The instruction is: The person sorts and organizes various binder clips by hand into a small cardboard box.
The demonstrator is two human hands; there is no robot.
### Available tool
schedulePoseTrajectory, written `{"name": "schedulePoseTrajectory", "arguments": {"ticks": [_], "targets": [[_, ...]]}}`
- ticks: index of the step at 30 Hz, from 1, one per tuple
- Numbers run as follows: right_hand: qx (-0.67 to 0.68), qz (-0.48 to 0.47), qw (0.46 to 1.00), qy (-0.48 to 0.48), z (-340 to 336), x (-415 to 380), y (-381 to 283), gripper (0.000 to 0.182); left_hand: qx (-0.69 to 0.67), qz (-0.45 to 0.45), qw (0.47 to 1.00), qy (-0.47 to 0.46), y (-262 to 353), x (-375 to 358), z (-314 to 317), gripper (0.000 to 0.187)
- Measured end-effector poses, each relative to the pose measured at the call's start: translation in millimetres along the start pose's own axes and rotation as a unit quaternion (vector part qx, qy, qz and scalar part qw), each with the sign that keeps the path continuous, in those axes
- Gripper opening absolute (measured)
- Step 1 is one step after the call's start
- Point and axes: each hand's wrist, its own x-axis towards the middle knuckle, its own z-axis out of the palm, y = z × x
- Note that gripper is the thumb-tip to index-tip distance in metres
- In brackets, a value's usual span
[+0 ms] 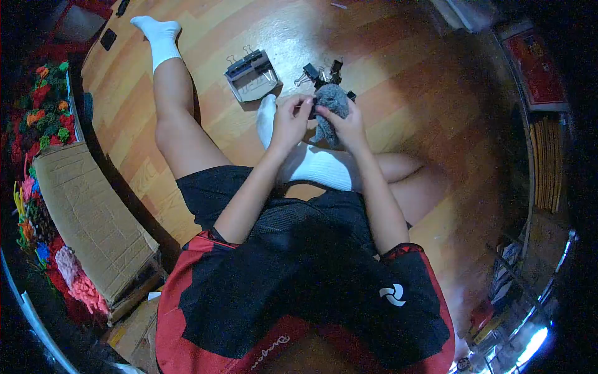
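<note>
— Underfoot?
— Glossy wood floor (386,68), striped light and dark, glare at top centre. Seated on it, legs out.
— Hands?
— Centre frame, above a white sock. Left hand (288,121) pinched on the edge of a grey fuzzy cloth (333,109); right hand (347,124) closed round it.
— Nearby?
— Black clips (321,71) just above the cloth; clip tray (251,76) upper centre-left.
— Edges?
— Cardboard box (87,218) and bright yarn (43,106) at left; dim clutter at right.

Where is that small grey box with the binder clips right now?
The grey box sits on the wooden floor, left of the loose binder clips, just beyond the left hand.
</note>
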Motion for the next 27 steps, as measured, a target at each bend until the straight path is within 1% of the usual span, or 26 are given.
{"name": "schedulePoseTrajectory", "arguments": {"ticks": [2, 3, 5, 7, 8, 9, 10, 11, 12, 13, 14, 15, 16, 17, 18, 19, 20, 21, 22, 23, 24, 25, 26, 27], "targets": [[-0.022, -0.011, 1.0, 0.011, -3.4, -0.2, 1.0, 0.029, -0.012, 0.013, 1.0, -0.002, 2.7, -5.1, 5.1, 0.021], [-0.027, 0.0, 1.0, 0.003, -5.4, -0.7, -3.3, 0.029, -0.025, 0.028, 0.999, -0.003, 4.6, -7.0, 6.9, 0.022], [-0.032, 0.011, 0.999, -0.003, -10.9, -1.7, -6.3, 0.029, -0.023, 0.024, 0.999, -0.003, 12.2, -8.5, 3.8, 0.024], [0.065, 0.103, 0.99, -0.072, -19.6, -2.9, -5.6, 0.033, -0.073, 0.027, 0.996, -0.037, 22.9, -8.3, -4.0, 0.023], [0.065, 0.103, 0.99, -0.072, -21.2, -3.7, -4.2, 0.033, -0.086, 0.051, 0.995, -0.025, 19.4, -4.0, -6.1, 0.023], [0.104, 0.124, 0.984, -0.071, -21.6, -4.5, -2.5, 0.037, -0.086, 0.05, 0.995, -0.024, 15.9, -0.5, -8.9, 0.023], [0.144, 0.145, 0.976, -0.07, -21.3, -5.1, -0.8, 0.041, -0.098, 0.027, 0.995, -0.017, 12.5, 2.2, -12.2, 0.023], [0.144, 0.145, 0.976, -0.072, -18.9, -7.7, -1.4, 0.041, -0.11, 0.003, 0.994, -0.009, 12.3, 2.8, -14.6, 0.023], [0.126, 0.15, 0.978, -0.069, -16.1, -12.2, -3.1, 0.044, -0.142, -0.007, 0.99, -0.025, 12.5, 1.6, -15.3, 0.024], [0.109, 0.155, 0.98, -0.065, -14.2, -14.2, -4.1, 0.047, -0.142, -0.006, 0.99, -0.023, 12.4, 0.9, -15.6, 0.024], [0.109, 0.154, 0.98, -0.066, -16.6, -12.4, -3.4, 0.047, -0.211, -0.057, 0.976, -0.009, 10.5, 0.3, -15.5, 0.024], [0.133, 0.145, 0.98, -0.008, -22.1, -9.7, -2.3, 0.048, -0.278, -0.109, 0.954, 0.005, 8.3, -0.3, -15.4, 0.024], [0.158, 0.137, 0.977, 0.051, -26.7, -8.2, 0.2, 0.049, -0.277, -0.11, 0.954, 0.006, 5.1, 0.7, -16.7, 0.024], [0.157, 0.138, 0.976, 0.053, -28.7, -8.0, -6.6, 0.049, -0.323, -0.133, 0.937, 0.016, 2.0, 2.8, -19.8, 0.024], [0.164, 0.132, 0.972, 0.103, -30.6, -6.0, -20.6, 0.047, -0.369, -0.156, 0.916, 0.027, -1.7, 5.2, -22.1, 0.025], [0.17, 0.126, 0.966, 0.152, -32.1, -4.7, -30.0, 0.044, -0.369, -0.156, 0.916, 0.026, -6.0, 6.5, -23.7, 0.025], [0.181, 0.122, 0.967, 0.133, -33.7, -3.6, -31.8, 0.044, -0.43, -0.174, 0.886, -0.001, -10.5, 7.2, -25.2, 0.024], [0.181, 0.123, 0.967, 0.133, -31.6, -3.9, -30.0, 0.044, -0.488, -0.191, 0.851, -0.028, -14.9, 7.3, -25.5, 0.024], [0.094, 0.027, 0.986, 0.136, -25.9, -4.5, -26.5, 0.043, -0.514, -0.187, 0.834, -0.067, -19.7, 6.7, -23.6, 0.025], [0.006, -0.069, 0.988, 0.136, -19.3, -5.1, -24.3, 0.042, -0.514, -0.188, 0.835, -0.066, -19.7, 5.8, -21.2, 0.025], [-0.016, -0.078, 0.99, 0.114, -12.2, -10.0, -32.2, 0.041, -0.478, -0.194, 0.855, -0.055, -19.6, 4.4, -18.0, 0.025], [-0.015, -0.077, 0.991, 0.113, -2.5, -16.0, -33.6, 0.041, -0.443, -0.2, 0.873, -0.044, -19.8, 1.9, -15.2, 0.024], [-0.064, -0.097, 0.987, 0.11, 8.4, -21.7, -34.1, 0.042, -0.412, -0.206, 0.887, -0.041, -10.5, -1.6, -14.0, 0.021], [-0.114, -0.117, 0.981, 0.108, 17.2, -26.2, -34.8, 0.042, -0.411, -0.208, 0.887, -0.04, -1.1, -4.9, -10.8, 0.021]]}}
